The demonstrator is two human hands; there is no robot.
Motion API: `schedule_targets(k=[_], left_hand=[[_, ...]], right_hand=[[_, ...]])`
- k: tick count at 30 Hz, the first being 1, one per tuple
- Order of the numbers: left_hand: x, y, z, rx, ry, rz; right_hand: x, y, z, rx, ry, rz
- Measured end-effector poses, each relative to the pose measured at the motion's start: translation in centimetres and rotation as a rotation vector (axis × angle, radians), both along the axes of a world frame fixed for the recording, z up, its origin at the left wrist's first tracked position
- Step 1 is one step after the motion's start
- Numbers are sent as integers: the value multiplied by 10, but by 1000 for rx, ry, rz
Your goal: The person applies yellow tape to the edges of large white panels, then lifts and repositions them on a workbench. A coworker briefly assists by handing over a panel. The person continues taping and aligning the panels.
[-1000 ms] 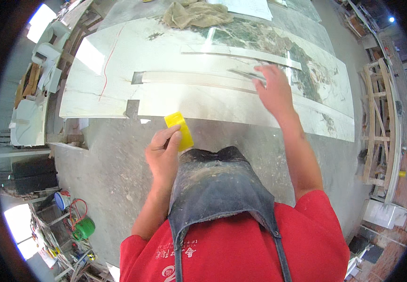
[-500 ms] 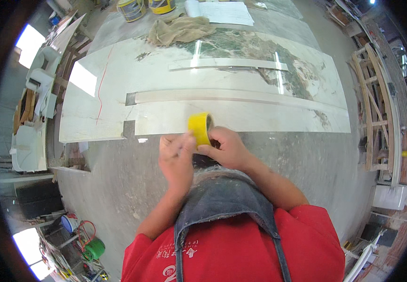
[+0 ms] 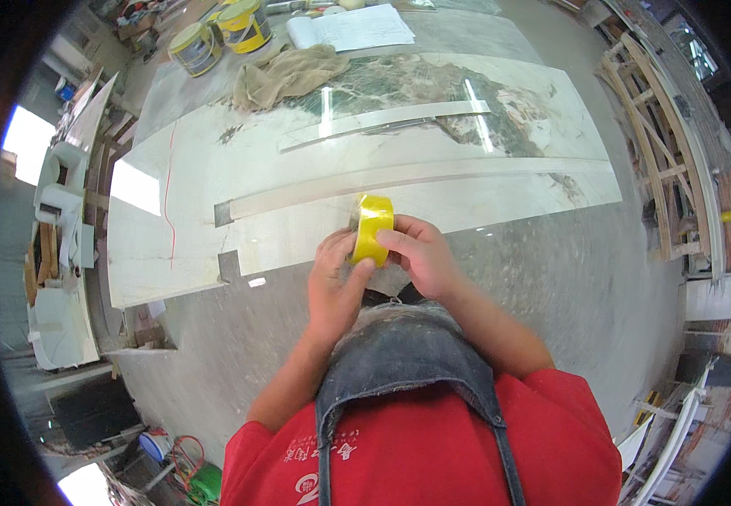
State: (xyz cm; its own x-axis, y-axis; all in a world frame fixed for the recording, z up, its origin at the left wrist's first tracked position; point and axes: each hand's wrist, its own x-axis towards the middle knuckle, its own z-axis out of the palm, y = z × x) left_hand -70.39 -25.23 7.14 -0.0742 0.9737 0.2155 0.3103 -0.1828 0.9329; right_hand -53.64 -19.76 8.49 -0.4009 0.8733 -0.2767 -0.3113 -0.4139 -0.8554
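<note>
A roll of yellow tape [image 3: 373, 221] is held between my two hands, just in front of the near edge of a white marbled slab [image 3: 281, 244]. My left hand [image 3: 334, 274] grips the roll's lower left side, its thumb pressed to the lower edge. On the other side my right hand [image 3: 426, 253] has its thumb on the tape's outer face and its fingers behind. A long pale strip [image 3: 433, 174] lies along the slab beyond the roll. Farther back a shorter narrow strip [image 3: 382, 125] rests on it.
A brown cloth [image 3: 285, 76], white papers [image 3: 353, 28] and two yellow-and-grey buckets [image 3: 244, 27] [image 3: 194, 51] sit at the slab's far side. Wooden frames [image 3: 656, 152] lean at the right. Shelving with white pieces [image 3: 66, 253] stands left. A green bucket [image 3: 206, 484] is low left.
The tape roll has turned so its outer face shows more. My left hand has moved right and closed on it. The view has rotated, so the slab now looks tilted.
</note>
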Motion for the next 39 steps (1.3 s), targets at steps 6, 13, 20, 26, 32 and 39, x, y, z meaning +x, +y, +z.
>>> schedule_targets(k=[6,13,20,26,32,39], left_hand=[[-58,71,-20,164,670,151],[-181,187,-50,136,1042,248],[-214,146,-81,-252,1147,-6],[-244,150,-73,-143,1128,-231],[-262,164,-66,-252,1046,-319],[-239,141,-44,-157,1196,-255]], right_hand=[[41,-3,-24,66,-334,-130],[97,-36,-35,-199,-256,-380],[120,-50,-46,-291,-141,-574],[129,-10,-59,-325,-18,-553],[120,17,-62,-313,41,-584],[144,51,-91,-373,57,-685]])
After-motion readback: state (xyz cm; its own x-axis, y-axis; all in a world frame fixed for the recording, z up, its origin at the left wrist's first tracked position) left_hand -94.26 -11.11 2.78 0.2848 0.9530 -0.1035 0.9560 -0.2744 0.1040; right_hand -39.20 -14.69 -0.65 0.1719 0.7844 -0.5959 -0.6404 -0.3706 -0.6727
